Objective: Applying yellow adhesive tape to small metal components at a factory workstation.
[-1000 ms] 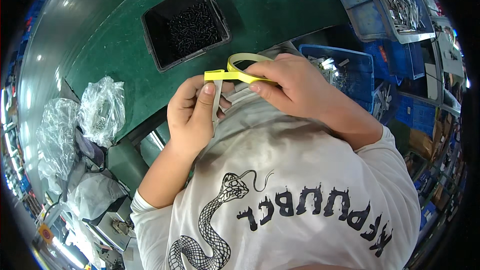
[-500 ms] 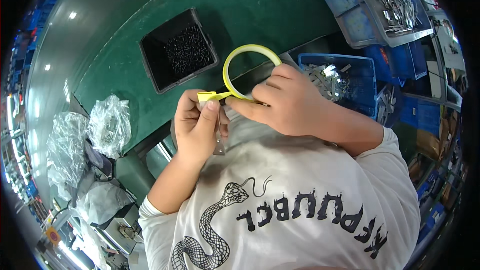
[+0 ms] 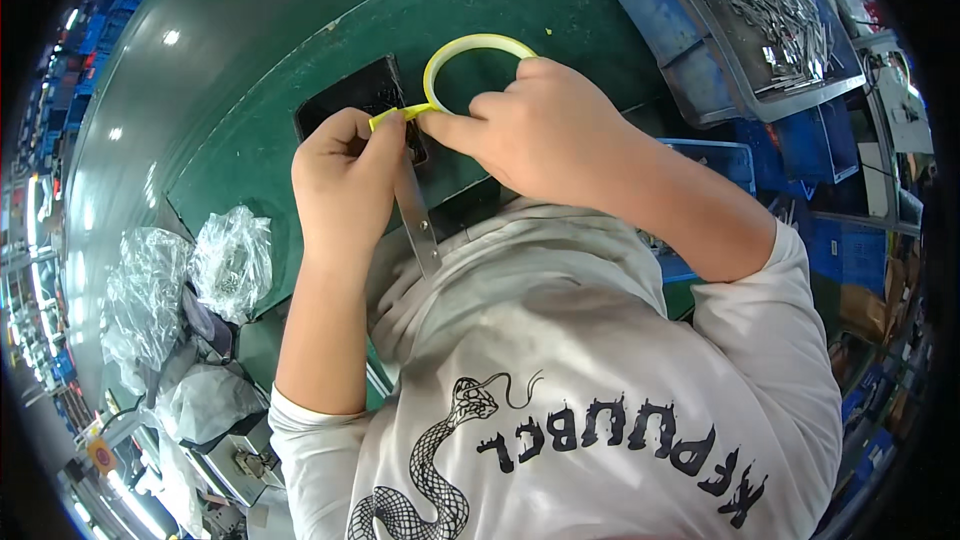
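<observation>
My left hand [image 3: 345, 175] is closed around a flat metal strip [image 3: 417, 220] with small holes, which slants down toward my shirt. Yellow tape [image 3: 386, 118] lies across the strip's upper end under my left thumb. A short twisted length runs from there to the roll of yellow tape [image 3: 466, 43]. My right hand [image 3: 545, 135] grips that roll at its right side, index finger stretched toward the strip's end. Behind my left hand stands a black bin [image 3: 348, 90], partly hidden; its contents are mostly covered by my hand.
A green table [image 3: 245, 140] spreads out ahead. Clear plastic bags [image 3: 235, 265] lie at the left. At the upper right, a grey bin [image 3: 785, 105] holds many thin metal pieces. A blue basket [image 3: 745, 155] sits partly behind my right forearm.
Both hands have moved forward, away from my body, carrying the strip and the tape roll. My left hand now covers part of the black bin, and more of the strip shows below it.
</observation>
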Available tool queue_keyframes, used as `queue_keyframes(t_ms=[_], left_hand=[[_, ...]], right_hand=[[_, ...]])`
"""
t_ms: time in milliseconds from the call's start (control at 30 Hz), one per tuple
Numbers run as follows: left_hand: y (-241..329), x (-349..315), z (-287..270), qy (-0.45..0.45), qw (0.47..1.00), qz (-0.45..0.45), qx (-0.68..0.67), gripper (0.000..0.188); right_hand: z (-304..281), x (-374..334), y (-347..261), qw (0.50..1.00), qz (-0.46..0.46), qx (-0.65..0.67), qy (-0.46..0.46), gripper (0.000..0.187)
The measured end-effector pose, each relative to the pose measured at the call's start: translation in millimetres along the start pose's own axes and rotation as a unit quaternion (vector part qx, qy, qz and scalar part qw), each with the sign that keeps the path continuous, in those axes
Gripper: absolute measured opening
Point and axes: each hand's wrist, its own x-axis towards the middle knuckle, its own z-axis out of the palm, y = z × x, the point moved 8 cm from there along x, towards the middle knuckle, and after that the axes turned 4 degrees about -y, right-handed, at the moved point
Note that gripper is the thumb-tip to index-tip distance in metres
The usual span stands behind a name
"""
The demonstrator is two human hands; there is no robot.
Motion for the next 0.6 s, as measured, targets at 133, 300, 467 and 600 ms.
queue_keyframes(t_ms=[133,300,467,600], left_hand=[[-9.7,14.9,-1.7,0.0,0.999,-0.013,0.045,0.032],[-6.6,21.0,2.6,-0.013,0.997,-0.057,0.06,0.031],[-6.4,23.3,6.0,-0.017,0.992,-0.081,0.09,0.031],[0.9,20.9,6.4,-0.026,0.988,-0.101,0.114,0.028]], right_hand=[[10.7,13.4,9.7,0.999,0.011,0.006,-0.034,0.032],[21.0,19.5,19.5,0.997,0.029,0.044,-0.057,0.027],[27.2,24.7,22.4,0.995,0.034,0.064,-0.065,0.024],[42.4,19.2,32.4,0.996,0.049,0.021,-0.068,0.023]])
